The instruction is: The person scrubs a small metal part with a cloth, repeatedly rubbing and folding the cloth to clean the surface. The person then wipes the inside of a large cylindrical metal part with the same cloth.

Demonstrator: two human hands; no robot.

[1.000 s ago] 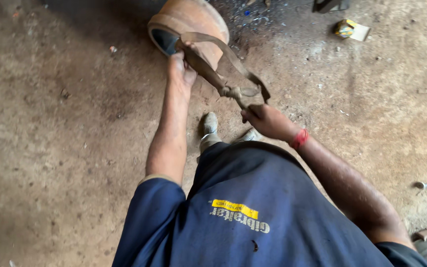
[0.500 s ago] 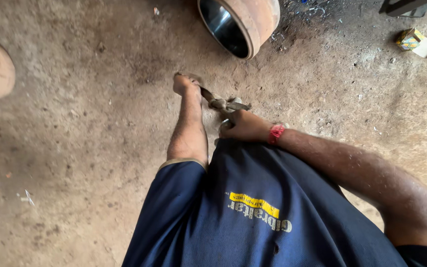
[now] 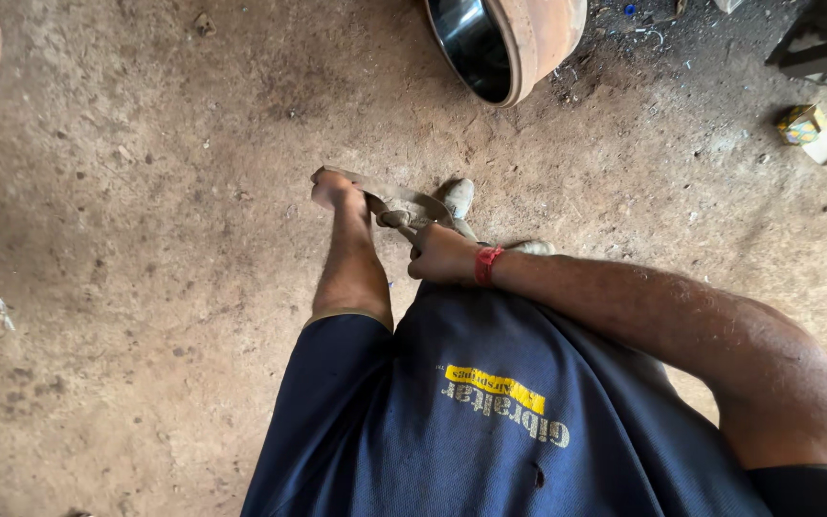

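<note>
Both sets of fingers are curled tight around a dusty tan strap [image 3: 390, 203] at mid-frame: the left hand [image 3: 332, 188] clasps its far end, the right hand [image 3: 440, 255] grips the near end just below. The strap's long axis slants from upper left toward lower right between them. Beyond, a rusty drum [image 3: 519, 38] lies on the dirt floor [image 3: 145, 239] at the top of the frame.

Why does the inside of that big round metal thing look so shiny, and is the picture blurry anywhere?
Head view: the drum's dark inner wall gleams with soft reflected daylight; no harsh glare. The dirt floor is evenly lit, darker toward the top right corner. The left hand and right hand on the strap look sharp; edges bend slightly from the wide lens.
</note>
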